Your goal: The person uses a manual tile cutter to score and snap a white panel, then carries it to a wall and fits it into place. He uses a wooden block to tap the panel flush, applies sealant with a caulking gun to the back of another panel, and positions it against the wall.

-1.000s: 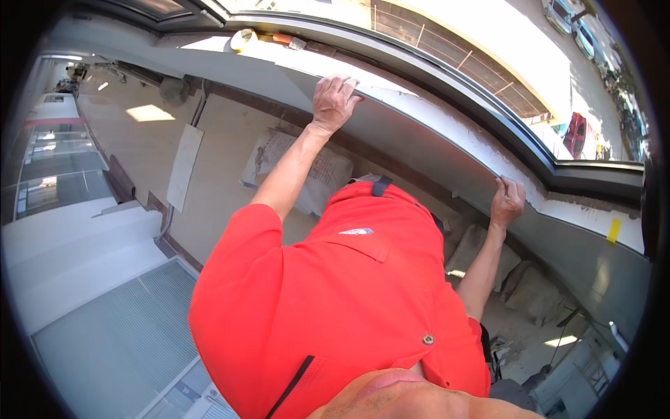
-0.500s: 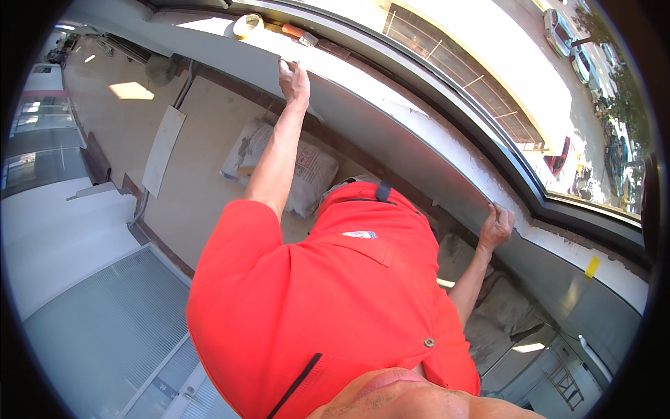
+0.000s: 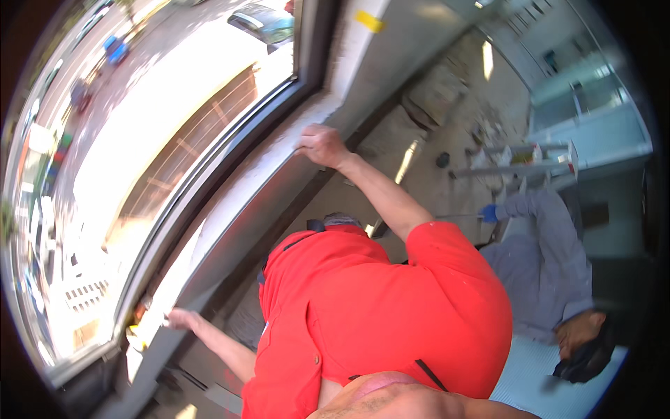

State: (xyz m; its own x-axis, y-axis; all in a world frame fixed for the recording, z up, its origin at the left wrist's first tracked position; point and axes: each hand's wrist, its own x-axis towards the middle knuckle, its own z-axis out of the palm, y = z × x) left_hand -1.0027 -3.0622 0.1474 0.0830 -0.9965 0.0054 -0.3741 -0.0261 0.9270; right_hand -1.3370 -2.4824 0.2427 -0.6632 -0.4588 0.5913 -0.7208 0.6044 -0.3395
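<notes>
A pale window sill [image 3: 241, 199] runs diagonally along the dark-framed window. At its upper part my right hand [image 3: 322, 145] is closed, with the bent fingers pressed to the sill's inner edge. My left hand [image 3: 183, 319] reaches to the same edge lower down, its fingers blurred. Between the two hands a thin dark line follows the edge; whether it is a separate strip I cannot tell. Close to my left hand, a yellow and white roll-like thing [image 3: 136, 340] sits on the sill, partly smeared.
Yellow tape [image 3: 370, 21] marks the sill wall above my right hand. On the right, another person in grey [image 3: 537, 237] wears a blue glove [image 3: 488, 213]. A ladder-like frame [image 3: 516, 167] lies behind, near scattered debris. Street and cars [image 3: 262, 24] show through the window.
My view has swung round, so the sill now slants from lower left to upper right. Both hands stay at the sill edge. The person in grey has come into view.
</notes>
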